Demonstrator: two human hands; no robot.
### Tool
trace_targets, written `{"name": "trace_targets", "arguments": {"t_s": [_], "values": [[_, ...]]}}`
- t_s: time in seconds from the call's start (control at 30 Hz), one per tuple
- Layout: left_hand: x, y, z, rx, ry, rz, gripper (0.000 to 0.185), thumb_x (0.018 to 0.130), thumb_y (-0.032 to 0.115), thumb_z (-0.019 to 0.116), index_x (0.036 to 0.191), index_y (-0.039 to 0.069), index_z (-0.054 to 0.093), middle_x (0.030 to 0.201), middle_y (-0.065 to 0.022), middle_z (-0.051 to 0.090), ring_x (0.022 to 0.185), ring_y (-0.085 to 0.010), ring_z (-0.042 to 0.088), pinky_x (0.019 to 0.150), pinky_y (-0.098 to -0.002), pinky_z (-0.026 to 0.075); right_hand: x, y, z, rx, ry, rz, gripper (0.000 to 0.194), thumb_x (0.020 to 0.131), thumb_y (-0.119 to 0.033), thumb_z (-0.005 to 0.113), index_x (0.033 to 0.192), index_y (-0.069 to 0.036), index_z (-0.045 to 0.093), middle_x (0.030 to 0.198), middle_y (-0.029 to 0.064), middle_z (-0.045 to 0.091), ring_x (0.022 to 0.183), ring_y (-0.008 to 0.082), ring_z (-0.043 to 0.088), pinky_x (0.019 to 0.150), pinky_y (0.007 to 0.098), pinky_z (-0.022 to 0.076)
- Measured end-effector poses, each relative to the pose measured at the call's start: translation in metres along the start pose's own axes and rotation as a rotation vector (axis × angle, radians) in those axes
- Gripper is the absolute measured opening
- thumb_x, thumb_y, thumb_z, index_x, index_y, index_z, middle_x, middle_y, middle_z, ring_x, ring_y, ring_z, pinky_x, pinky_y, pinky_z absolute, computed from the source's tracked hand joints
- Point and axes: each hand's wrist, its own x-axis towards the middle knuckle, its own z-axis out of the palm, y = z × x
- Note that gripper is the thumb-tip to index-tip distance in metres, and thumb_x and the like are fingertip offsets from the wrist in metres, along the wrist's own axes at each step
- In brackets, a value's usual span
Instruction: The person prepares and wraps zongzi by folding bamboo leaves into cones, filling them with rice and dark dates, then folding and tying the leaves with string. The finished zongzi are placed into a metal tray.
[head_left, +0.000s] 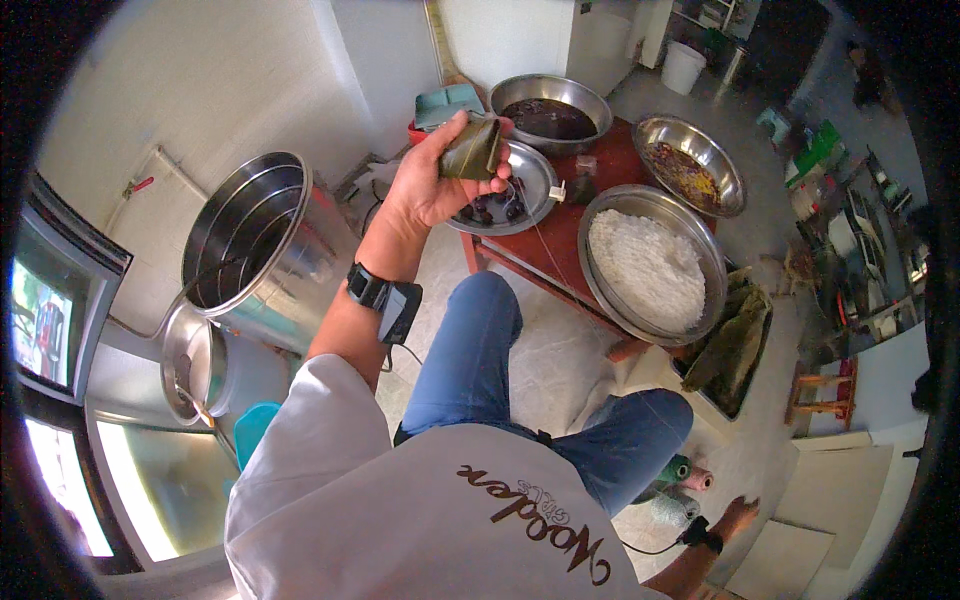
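Note:
My left hand (442, 169) is raised over a round metal tray (537, 180) and holds a folded leaf parcel (472, 150) in its fingers. Dark, round pieces (495, 210) lie in the tray behind the hand. A thin thread runs from near the parcel down to the right across the red table (551, 244). My right hand (739, 516) is stretched out low at the right, beside several spools of thread (679, 506); its fingers are small and partly turned away, so whether they hold the thread does not show.
On the table stand a metal bowl of white rice (649, 266), a basin of dark liquid (551, 116) and a basin with yellowish and dark contents (686, 176). Long leaves (727, 337) lie in a dark tray at the right. A tall steel pot (300, 262) stands at the left.

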Motion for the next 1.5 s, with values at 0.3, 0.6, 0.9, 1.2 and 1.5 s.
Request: {"name": "trace_targets", "arguments": {"t_s": [0.3, 0.6, 0.9, 1.2, 1.5], "values": [[0.012, -0.075, 0.069, 0.126, -0.167, -0.28, 0.053, 0.099, 0.045, 0.042, 0.123, -0.001, 0.053, 0.093, -0.016, 0.064, 0.077, -0.0242, 0.063, 0.066, -0.032, 0.053, -0.113, -0.301, -0.245, 1.433, -0.495, -0.681, 0.037, 0.096, -0.016, 0.052, 0.129, 0.0, 0.052, 0.132, 0.0144, 0.055, 0.126, 0.0248, 0.05, 0.11, 0.0377, 0.0338], [0.001, -0.108, 0.089, 0.199, -0.165, -0.386, 0.051, 0.099, 0.045, 0.042, 0.121, 0.001, 0.056, 0.09, -0.0138, 0.064, 0.075, -0.0221, 0.063, 0.067, -0.0314, 0.05, -0.195, -0.426, -0.264, 1.585, -1.072, -0.703, 0.027, 0.099, -0.02, 0.053, 0.119, -0.005, 0.06, 0.093, -0.002, 0.061, 0.081, 0.007, 0.055, 0.074, 0.0223, 0.0452], [0.002, -0.115, 0.075, 0.288, -0.103, -0.38, 0.046, 0.1, 0.043, 0.044, 0.119, 0.004, 0.059, 0.095, -0.0104, 0.066, 0.077, -0.0189, 0.064, 0.064, -0.0272, 0.049, -0.182, -0.407, -0.266, 1.634, -0.922, -0.616, 0.016, 0.097, -0.018, 0.054, 0.096, -0.006, 0.065, 0.075, -0.0089, 0.051, 0.064, 0.0013, 0.038, 0.056, 0.0191, 0.03], [-0.004, -0.152, 0.082, 1.044, -0.366, -0.258, 0.049, 0.101, 0.047, 0.039, 0.115, 0.004, 0.058, 0.091, -0.0088, 0.064, 0.075, -0.0154, 0.063, 0.064, -0.0297, 0.052, -0.16, -0.398, -0.307, 1.453, -0.726, -0.997, 0.011, 0.095, -0.011, 0.054, 0.091, -0.003, 0.061, 0.085, -0.002, 0.059, 0.077, 0.0069, 0.051, 0.07, 0.0229, 0.0418], [-0.025, -0.155, 0.105, 0.976, -0.6, -0.391, 0.056, 0.104, 0.046, 0.031, 0.122, -0.001, 0.056, 0.11, -0.0195, 0.063, 0.101, -0.0263, 0.059, 0.093, -0.0344, 0.044, -0.15, -0.412, -0.249, 1.417, -1.002, -0.632, 0.015, 0.098, -0.019, 0.054, 0.093, -0.006, 0.061, 0.077, -0.0019, 0.058, 0.065, 0.0063, 0.052, 0.049, 0.0245, 0.0441]]}}
